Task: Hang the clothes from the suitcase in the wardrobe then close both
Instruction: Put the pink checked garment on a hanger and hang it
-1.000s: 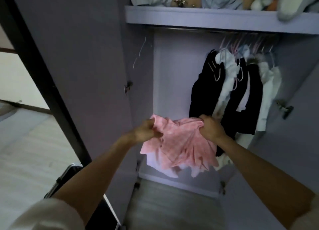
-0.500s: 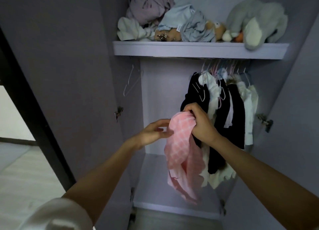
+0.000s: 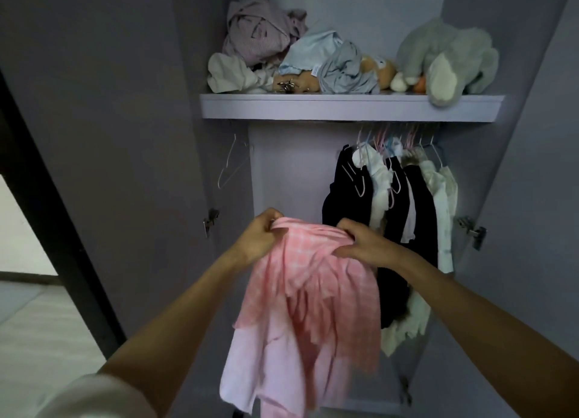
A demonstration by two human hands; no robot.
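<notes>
Pink checked garment held up in front of the open wardrobe, hanging loose below both hands, lower half blurred. Left hand bunches its top left edge, fingers curled round the cloth. Right hand pinches the top right edge, thumb under, fingers over. Just behind the right hand, dark and white clothes hang on hangers from the rail. One bare hanger hangs at the rail's left end, well apart from them. Shelf above carries crumpled clothes and a grey plush toy. Both doors stand open.
</notes>
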